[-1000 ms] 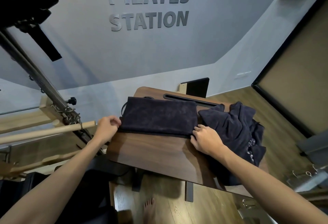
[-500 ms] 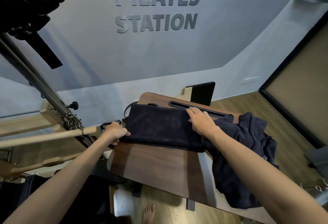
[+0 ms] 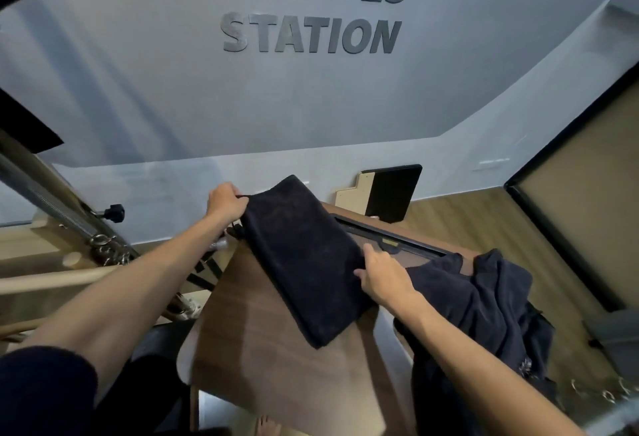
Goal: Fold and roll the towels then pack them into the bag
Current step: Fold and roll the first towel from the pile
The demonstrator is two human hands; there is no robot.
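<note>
A dark navy folded towel (image 3: 304, 259) lies slanted over the small wooden table (image 3: 262, 342), its far end lifted off the top. My left hand (image 3: 224, 202) pinches the towel's raised far-left corner. My right hand (image 3: 383, 276) grips the towel's right edge near the middle. A heap of dark unfolded towels (image 3: 484, 301) lies on the right side of the table and hangs over its edge. No bag is plainly in view.
A slot (image 3: 390, 238) runs along the table's far edge. Pilates equipment with a metal bar, springs (image 3: 52, 197) and a wooden dowel (image 3: 58, 278) stands at the left. A dark panel (image 3: 392, 192) leans on the wall behind. Wood floor lies to the right.
The folded towel lay flat and level across the table; now it is turned diagonally with its far-left end raised. My left hand moved up and away, my right hand moved to the right edge.
</note>
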